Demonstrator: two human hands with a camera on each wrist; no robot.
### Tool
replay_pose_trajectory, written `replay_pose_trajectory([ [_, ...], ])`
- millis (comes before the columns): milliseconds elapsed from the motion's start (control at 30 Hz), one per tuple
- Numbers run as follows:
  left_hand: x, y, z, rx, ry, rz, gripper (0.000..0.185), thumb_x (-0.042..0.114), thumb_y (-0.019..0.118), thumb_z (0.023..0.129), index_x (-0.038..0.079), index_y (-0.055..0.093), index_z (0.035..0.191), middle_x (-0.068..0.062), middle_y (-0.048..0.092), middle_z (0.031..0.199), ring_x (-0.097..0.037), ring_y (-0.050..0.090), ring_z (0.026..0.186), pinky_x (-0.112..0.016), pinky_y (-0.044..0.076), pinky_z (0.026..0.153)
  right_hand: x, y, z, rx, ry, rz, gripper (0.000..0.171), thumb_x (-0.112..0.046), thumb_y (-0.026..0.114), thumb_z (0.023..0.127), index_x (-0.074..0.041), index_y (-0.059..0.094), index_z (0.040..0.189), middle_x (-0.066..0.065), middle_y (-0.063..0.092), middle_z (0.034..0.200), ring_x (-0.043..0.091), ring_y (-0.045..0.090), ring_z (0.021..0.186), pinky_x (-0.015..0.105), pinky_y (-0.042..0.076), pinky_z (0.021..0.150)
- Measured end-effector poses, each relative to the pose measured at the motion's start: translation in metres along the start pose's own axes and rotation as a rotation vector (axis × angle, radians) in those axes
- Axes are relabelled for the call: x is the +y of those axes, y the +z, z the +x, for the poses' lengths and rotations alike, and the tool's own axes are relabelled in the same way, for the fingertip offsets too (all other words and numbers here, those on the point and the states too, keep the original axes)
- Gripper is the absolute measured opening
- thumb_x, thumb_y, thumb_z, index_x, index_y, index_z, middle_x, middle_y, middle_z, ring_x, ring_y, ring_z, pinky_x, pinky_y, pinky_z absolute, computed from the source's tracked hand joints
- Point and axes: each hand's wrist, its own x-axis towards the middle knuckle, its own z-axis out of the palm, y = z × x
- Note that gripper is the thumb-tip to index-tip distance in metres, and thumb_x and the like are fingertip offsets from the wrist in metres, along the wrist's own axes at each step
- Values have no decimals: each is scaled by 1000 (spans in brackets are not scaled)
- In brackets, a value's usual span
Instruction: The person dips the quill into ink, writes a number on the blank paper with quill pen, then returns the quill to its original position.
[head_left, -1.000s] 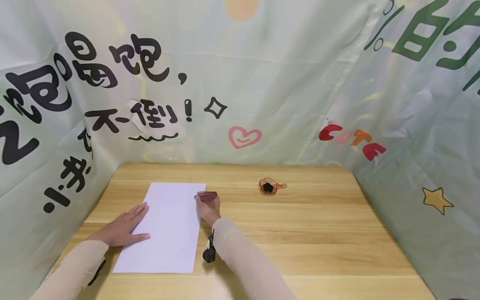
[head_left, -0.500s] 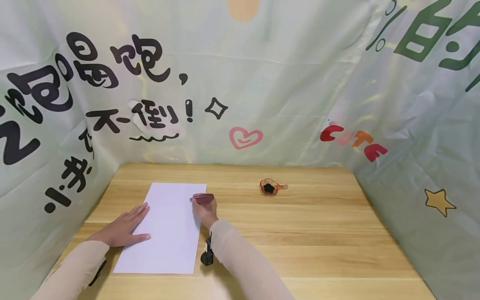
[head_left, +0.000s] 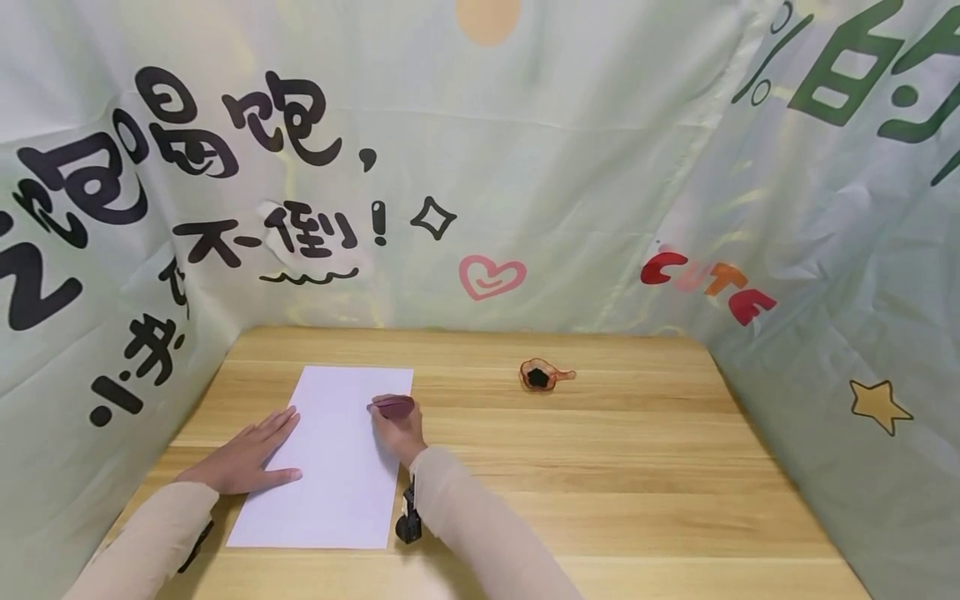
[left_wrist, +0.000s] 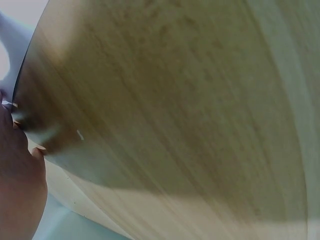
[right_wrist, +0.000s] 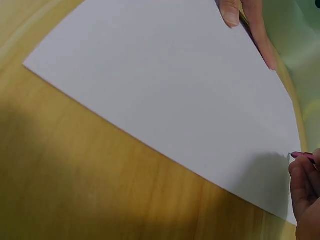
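A sheet of white paper lies on the left part of the wooden table. My left hand rests flat across its left edge, fingers straight and thumb spread. Over the upper right of the sheet, my right hand pinches a maroon pen that looks broad toward its back end. In the right wrist view, the pen's narrow tip is at the paper's surface, near the far edge. Whether it has left a mark there I cannot tell. At the left wrist view's edge, part of the left hand shows.
Toward the back of the wooden table stands a small translucent orange vessel with a side handle and something black inside. Printed cloth hangs around the table's back and sides.
My right hand has moved a little left and toward me over the sheet, pen still pinched. The left hand and the paper stay in place.
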Motion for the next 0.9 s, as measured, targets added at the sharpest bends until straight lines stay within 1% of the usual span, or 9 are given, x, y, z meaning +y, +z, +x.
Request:
replay_pose_trajectory([
  [33, 1, 0, 0, -9, -5, -6, 93, 60, 60, 85, 5, 25, 151, -19, 24, 156, -39, 20, 143, -62, 12, 112, 0, 1, -1, -12, -19, 2, 14, -3, 70, 80, 1, 72, 93, 10, 73, 88, 18, 68, 87, 20, 52, 81],
  [67, 1, 0, 0, -5, -3, -6, 93, 60, 61, 84, 4, 27, 150, -20, 25, 155, -41, 22, 141, -64, 15, 110, 0, 1, -2, -20, -28, 3, 14, -3, 70, 80, 2, 72, 93, 10, 73, 88, 18, 68, 87, 19, 52, 81],
  [133, 2, -1, 1, -9, -7, -2, 93, 60, 62, 83, 2, 29, 149, -21, 26, 154, -43, 23, 140, -66, 18, 108, 0, 3, -4, -41, -22, 9, 14, -3, 70, 81, 2, 72, 94, 10, 72, 89, 16, 68, 88, 18, 51, 81],
  [167, 3, -2, 1, -11, -6, -3, 93, 59, 63, 83, 1, 30, 149, -22, 27, 154, -44, 24, 139, -68, 22, 104, 0, 4, -5, -46, -22, 0, 14, -3, 70, 81, 2, 72, 94, 9, 72, 89, 15, 67, 88, 17, 50, 81],
  [367, 5, -5, 3, -53, -35, 2, 95, 61, 61, 84, -1, 28, 149, -23, 24, 154, -45, 23, 139, -67, 20, 106, 1, 8, -10, -92, -12, -5, 15, -6, 69, 82, -1, 73, 95, 7, 73, 93, 15, 67, 92, 16, 49, 83],
  [467, 5, -4, 3, -38, -31, 3, 95, 61, 61, 83, 0, 29, 149, -22, 26, 154, -43, 24, 140, -67, 22, 105, -1, 9, -12, -115, -21, -36, 14, -9, 69, 82, -3, 74, 95, 5, 73, 93, 15, 67, 93, 17, 50, 83],
  [600, 6, -4, 1, -27, -21, 10, 94, 60, 61, 84, 2, 27, 150, -20, 25, 155, -40, 22, 142, -67, 23, 104, -3, 11, -15, -158, -17, -92, 12, -12, 70, 83, -7, 75, 92, 0, 73, 90, 10, 66, 92, 17, 50, 84],
  [733, 6, -6, 2, -21, -10, 10, 94, 59, 61, 84, 0, 28, 149, -23, 26, 154, -43, 23, 140, -68, 22, 104, -7, 10, -19, -231, 7, -68, 11, -10, 70, 84, -7, 76, 92, 0, 74, 89, 7, 66, 92, 16, 48, 85],
  [900, 4, -4, 4, -70, -67, 2, 100, 66, 60, 81, 0, 29, 149, -22, 24, 155, -44, 22, 140, -66, 18, 108, -12, 9, -25, -318, 2, -72, 12, -6, 67, 86, -5, 75, 95, 1, 74, 92, 5, 66, 92, 14, 47, 84],
])
